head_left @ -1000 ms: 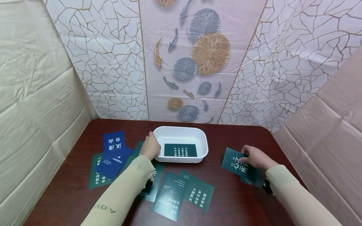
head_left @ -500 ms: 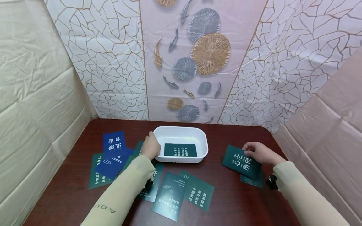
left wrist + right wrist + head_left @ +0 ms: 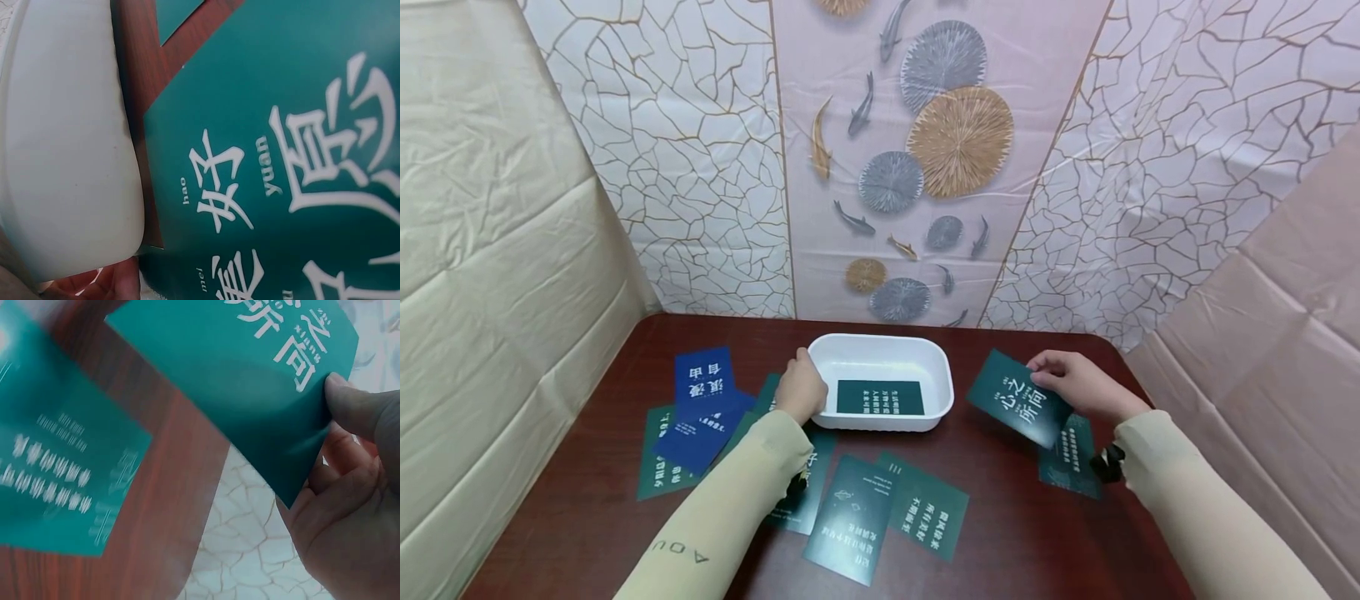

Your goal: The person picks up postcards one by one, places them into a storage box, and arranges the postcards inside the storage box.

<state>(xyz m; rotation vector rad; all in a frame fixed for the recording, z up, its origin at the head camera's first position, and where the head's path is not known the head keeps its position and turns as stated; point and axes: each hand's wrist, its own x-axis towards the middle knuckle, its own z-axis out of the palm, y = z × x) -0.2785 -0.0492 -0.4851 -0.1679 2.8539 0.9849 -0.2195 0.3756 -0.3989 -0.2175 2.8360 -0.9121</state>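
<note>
My right hand (image 3: 1084,383) pinches a dark green card (image 3: 1021,402) with white characters between thumb and fingers. The card is raised above the table, tilted, right of the white plastic basin (image 3: 938,392). Below it another green card (image 3: 56,462) lies on the tabletop, blurred in the right wrist view. At the basin's left end, my left hand (image 3: 801,387) grips the rim; in the left wrist view its fingers (image 3: 119,281) curl beneath the basin wall, partly hidden. One green card (image 3: 880,398) lies inside the basin.
Two blue cards (image 3: 703,385) overlap a green card (image 3: 655,467) at the left. More green cards (image 3: 853,521) lie in front of the basin, some under the left forearm. The brown table (image 3: 1000,533) ends at patterned cloth walls behind and at both sides.
My right hand has lifted the green card off the one beneath and moved it left and toward the basin, uncovering the lower card. The left hand and basin keep their place.
</note>
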